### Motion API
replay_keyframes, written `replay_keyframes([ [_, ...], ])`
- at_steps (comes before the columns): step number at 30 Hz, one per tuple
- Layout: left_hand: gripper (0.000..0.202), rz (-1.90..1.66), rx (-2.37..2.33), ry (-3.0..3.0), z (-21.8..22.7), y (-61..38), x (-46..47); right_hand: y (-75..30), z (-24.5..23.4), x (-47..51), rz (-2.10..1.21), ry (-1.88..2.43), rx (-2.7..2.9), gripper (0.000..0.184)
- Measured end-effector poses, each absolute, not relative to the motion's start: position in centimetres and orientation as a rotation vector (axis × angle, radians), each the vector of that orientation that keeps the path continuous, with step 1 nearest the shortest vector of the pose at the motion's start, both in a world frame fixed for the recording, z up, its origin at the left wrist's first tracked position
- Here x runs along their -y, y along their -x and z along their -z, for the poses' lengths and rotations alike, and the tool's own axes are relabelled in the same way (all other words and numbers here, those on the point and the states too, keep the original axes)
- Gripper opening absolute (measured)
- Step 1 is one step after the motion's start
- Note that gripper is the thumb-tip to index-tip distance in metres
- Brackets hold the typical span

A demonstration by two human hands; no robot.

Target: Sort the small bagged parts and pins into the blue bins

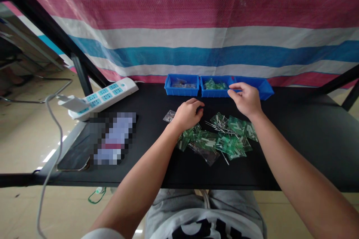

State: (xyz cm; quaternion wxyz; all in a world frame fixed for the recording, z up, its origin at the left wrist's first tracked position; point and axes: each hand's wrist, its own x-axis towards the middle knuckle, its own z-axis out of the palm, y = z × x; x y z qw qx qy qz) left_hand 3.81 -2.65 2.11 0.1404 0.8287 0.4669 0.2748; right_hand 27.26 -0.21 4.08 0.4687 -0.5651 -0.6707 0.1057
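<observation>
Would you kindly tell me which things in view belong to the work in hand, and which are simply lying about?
Apparently in the work:
small green plastic packets
thin silvery metal rods
three blue rectangular plastic bins

Apparently just lying about:
long white plastic power strip
dark flat rectangular phone-like slab

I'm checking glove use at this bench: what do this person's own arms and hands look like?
The left hand and right hand wear no gloves, and no watch or bracelet shows. The left forearm and right forearm are bare. A pale sleeve edge shows on the left arm only.
</observation>
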Motion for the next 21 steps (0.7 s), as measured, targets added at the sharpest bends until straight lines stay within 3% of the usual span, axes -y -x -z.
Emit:
replay_keyframes([
  [5, 0.026, -0.791, -1.359, -2.391, -1.8, -3.6, 2.3, -28.1, -2.1, 2.9, -0.134, 1.298, 1.742, 0.017],
  [21, 0.02, -0.575, -1.213, -2.508, -2.1, -4.3, 2.8, -28.2, -1.2, 3.5, -0.31, 1.32, 1.854, 0.017],
])
